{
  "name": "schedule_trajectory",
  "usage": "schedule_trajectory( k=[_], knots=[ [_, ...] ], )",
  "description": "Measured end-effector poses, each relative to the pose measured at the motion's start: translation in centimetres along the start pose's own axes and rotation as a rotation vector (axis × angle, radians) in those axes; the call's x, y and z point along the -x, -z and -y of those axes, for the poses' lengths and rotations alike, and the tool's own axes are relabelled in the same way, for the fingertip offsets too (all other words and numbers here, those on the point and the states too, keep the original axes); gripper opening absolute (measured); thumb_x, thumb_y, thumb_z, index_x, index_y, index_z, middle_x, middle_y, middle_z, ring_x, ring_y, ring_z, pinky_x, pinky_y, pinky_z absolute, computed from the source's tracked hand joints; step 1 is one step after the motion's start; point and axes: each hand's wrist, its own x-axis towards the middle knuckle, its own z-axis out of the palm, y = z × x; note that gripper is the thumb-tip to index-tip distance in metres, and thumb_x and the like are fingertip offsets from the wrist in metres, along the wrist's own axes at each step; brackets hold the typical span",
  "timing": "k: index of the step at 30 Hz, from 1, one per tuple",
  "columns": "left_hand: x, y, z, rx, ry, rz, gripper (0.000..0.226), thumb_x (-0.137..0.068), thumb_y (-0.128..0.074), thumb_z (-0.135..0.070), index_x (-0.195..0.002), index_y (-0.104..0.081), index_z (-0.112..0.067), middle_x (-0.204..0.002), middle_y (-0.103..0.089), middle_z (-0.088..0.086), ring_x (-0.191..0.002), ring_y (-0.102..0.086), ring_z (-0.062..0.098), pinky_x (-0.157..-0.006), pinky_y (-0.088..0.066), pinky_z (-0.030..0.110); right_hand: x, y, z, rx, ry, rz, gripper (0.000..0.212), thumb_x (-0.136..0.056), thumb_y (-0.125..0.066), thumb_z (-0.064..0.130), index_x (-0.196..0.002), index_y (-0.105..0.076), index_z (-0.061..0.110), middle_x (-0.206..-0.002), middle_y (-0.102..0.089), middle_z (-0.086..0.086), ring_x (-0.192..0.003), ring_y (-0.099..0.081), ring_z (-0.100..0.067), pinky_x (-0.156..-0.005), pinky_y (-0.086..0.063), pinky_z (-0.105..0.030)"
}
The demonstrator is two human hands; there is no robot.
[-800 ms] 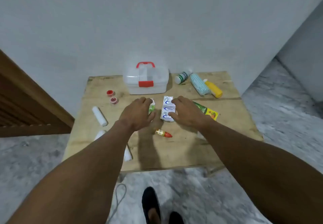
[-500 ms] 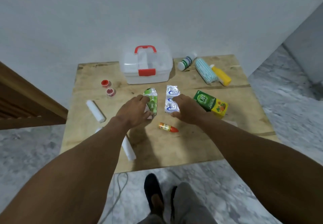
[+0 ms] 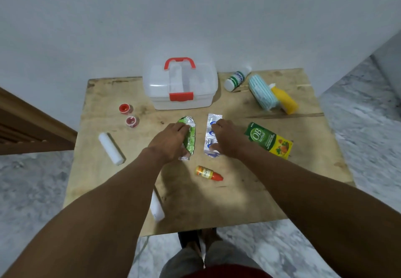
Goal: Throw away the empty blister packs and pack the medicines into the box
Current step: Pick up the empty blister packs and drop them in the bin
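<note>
— Green crumpled foil blister pack (image 3: 191,135) is gripped in the left hand (image 3: 170,142). The right hand (image 3: 229,140) pinches the silver-and-blue foil blister pack (image 3: 210,135) end to end, and both packs are low on the wooden surface (image 3: 249,201).

— The pickup step, then?

— I judge so. Next comes lifting both away to a bin, though none shows. The clear plastic box with red latch (image 3: 180,87) sits closed just beyond the hands, and the surface's near edge runs under the forearms.
</note>
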Motion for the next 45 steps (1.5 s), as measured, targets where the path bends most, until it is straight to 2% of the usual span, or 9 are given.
schedule_trajectory(
  k=[4,7,11,14,23,28,35,39,45],
  knots=[
    [-1.0,-0.4,-0.3,0.015,0.030,-0.032,0.077,-0.077,-0.078,-0.028,-0.143,-0.045,-0.006,-0.144,-0.044,0.016,-0.126,-0.040,0.035,-0.106,-0.027,0.033,-0.2,-0.7,-0.1,0.008,0.060,0.000,0.042,-0.088,-0.065,0.031,-0.118,-0.062,0.000,-0.120,-0.059,-0.021,-0.108,-0.056,-0.038,-0.092,-0.042,-0.041],
    [-1.3,-0.3,-0.8,0.055,-0.013,-0.092,0.057,-0.074,-0.078,-0.016,-0.126,-0.061,0.000,-0.123,-0.060,0.023,-0.113,-0.054,0.037,-0.093,-0.030,0.033,-0.5,-1.2,-0.6,-0.026,0.120,-0.010,0.030,-0.081,-0.069,0.021,-0.101,-0.068,-0.002,-0.103,-0.064,-0.024,-0.095,-0.061,-0.042,-0.082,-0.049,-0.046],
    [-0.8,0.2,-1.2,0.071,-0.011,-0.119,0.033,-0.073,-0.070,-0.005,-0.105,-0.068,0.002,-0.099,-0.067,0.023,-0.092,-0.061,0.040,-0.073,-0.037,0.034,0.0,-0.4,-0.7,-0.081,0.067,-0.052,0.026,-0.087,-0.061,0.012,-0.109,-0.066,-0.001,-0.108,-0.063,-0.022,-0.098,-0.061,-0.042,-0.079,-0.047,-0.042],
    [0.0,1.1,-1.0,0.102,0.013,-0.118,0.025,-0.075,-0.069,-0.009,-0.099,-0.069,-0.004,-0.096,-0.068,0.017,-0.091,-0.061,0.038,-0.072,-0.042,0.035,0.7,0.4,-0.6,-0.147,0.012,-0.060,0.024,-0.092,-0.055,0.013,-0.111,-0.062,0.001,-0.111,-0.060,-0.019,-0.103,-0.059,-0.038,-0.082,-0.047,-0.040],
    [3.9,7.6,-3.4,0.201,-0.062,-0.269,0.024,-0.083,-0.067,-0.003,-0.105,-0.066,-0.009,-0.102,-0.070,0.007,-0.094,-0.063,0.027,-0.076,-0.049,0.032,5.6,8.1,0.6,-0.312,-0.110,-0.238,0.016,-0.083,-0.062,0.016,-0.094,-0.066,0.005,-0.094,-0.067,-0.014,-0.091,-0.061,-0.033,-0.066,-0.037,-0.033],
    [6.1,12.0,-5.9,0.250,-0.156,-0.367,0.021,-0.080,-0.072,-0.008,-0.100,-0.068,-0.011,-0.085,-0.066,0.001,-0.081,-0.058,0.020,-0.067,-0.041,0.025,10.2,13.1,1.2,-0.369,-0.144,-0.407,0.009,-0.079,-0.067,0.016,-0.085,-0.064,0.010,-0.084,-0.066,-0.010,-0.081,-0.059,-0.029,-0.064,-0.036,-0.034],
    [7.8,16.1,-12.1,0.320,-0.309,-0.403,0.021,-0.077,-0.077,-0.015,-0.096,-0.070,-0.022,-0.080,-0.066,-0.006,-0.076,-0.057,0.013,-0.060,-0.039,0.009,16.9,17.2,-0.7,-0.373,-0.217,-0.547,0.024,-0.080,-0.068,0.017,-0.104,-0.067,0.015,-0.096,-0.071,-0.003,-0.082,-0.056,-0.021,-0.071,-0.042,-0.032],
    [7.1,16.7,-16.1,0.304,-0.400,-0.393,0.022,-0.076,-0.078,-0.017,-0.095,-0.071,-0.025,-0.080,-0.071,-0.004,-0.077,-0.062,0.015,-0.069,-0.046,0.025,21.0,17.9,-2.8,-0.364,-0.288,-0.598,0.020,-0.079,-0.068,0.019,-0.099,-0.068,0.017,-0.092,-0.070,-0.001,-0.083,-0.059,-0.022,-0.067,-0.038,-0.028],
    [5.6,15.9,-24.7,0.300,-0.548,-0.342,0.022,-0.079,-0.077,-0.020,-0.099,-0.071,-0.022,-0.079,-0.068,-0.004,-0.073,-0.059,0.011,-0.067,-0.041,0.023,28.5,18.2,-7.3,-0.335,-0.397,-0.648,0.011,-0.078,-0.068,0.013,-0.089,-0.070,0.015,-0.075,-0.058,0.006,-0.072,-0.052,-0.017,-0.054,-0.032,-0.021]
  ],
)
